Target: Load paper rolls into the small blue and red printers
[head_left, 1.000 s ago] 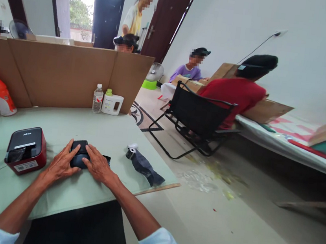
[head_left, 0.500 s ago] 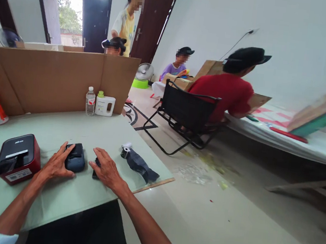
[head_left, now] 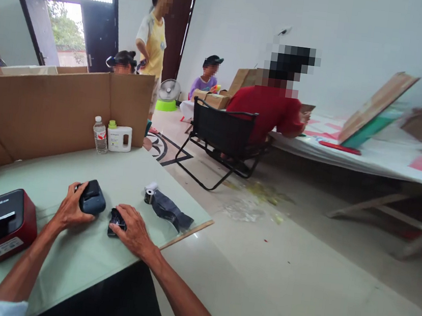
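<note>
My left hand [head_left: 69,208] wraps its fingers round a small dark blue device [head_left: 92,198] on the pale green table [head_left: 68,258]. Just to its right, my right hand [head_left: 132,229] lies with curled fingers over a small black part [head_left: 116,219], gripping it against the table. A small paper roll [head_left: 149,193] with a dark strip [head_left: 169,211] lies a little further right, apart from both hands. A red and black label printer [head_left: 1,223] stands to the left of my left hand.
A cardboard screen [head_left: 47,112] stands along the table's back, with a water bottle [head_left: 100,135] and a white jug [head_left: 118,138] before it. A wooden strip [head_left: 186,234] lies at the table's right edge. Beyond it a person in red sits on a black folding chair [head_left: 221,136]; other people are further back.
My hands have come apart: the left keeps the blue device, the right now holds the black part separately. The view has swung to the right, shifting everything leftward.
</note>
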The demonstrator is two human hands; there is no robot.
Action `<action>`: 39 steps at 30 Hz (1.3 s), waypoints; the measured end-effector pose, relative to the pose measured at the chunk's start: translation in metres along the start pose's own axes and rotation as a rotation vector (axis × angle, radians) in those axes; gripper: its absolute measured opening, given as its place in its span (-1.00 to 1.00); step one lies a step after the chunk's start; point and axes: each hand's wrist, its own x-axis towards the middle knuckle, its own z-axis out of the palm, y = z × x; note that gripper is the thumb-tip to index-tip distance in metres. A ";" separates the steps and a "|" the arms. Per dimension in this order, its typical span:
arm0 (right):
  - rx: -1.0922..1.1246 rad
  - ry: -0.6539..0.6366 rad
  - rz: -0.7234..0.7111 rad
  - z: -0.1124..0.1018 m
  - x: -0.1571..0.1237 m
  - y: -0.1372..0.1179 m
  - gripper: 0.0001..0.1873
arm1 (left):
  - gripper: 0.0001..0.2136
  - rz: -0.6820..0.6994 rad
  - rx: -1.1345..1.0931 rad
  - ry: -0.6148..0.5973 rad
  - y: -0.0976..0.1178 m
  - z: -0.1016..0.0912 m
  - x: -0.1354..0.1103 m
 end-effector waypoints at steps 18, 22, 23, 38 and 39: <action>-0.024 -0.011 -0.017 -0.003 -0.001 -0.001 -0.49 | 0.18 0.062 0.014 -0.216 0.038 0.068 0.112; -0.001 -0.007 -0.019 0.000 -0.001 0.003 -0.50 | 0.16 0.019 0.067 -0.241 0.046 0.062 0.107; 0.012 -0.003 -0.020 0.001 -0.001 0.004 -0.51 | 0.11 0.006 0.080 -0.239 0.049 0.059 0.102; -0.017 -0.205 -0.048 -0.011 -0.013 0.016 -0.55 | -0.54 0.031 0.016 -0.068 0.024 0.011 -0.137; -0.030 -0.193 -0.045 -0.013 -0.013 0.017 -0.63 | -0.55 0.028 0.002 -0.046 0.021 0.012 -0.149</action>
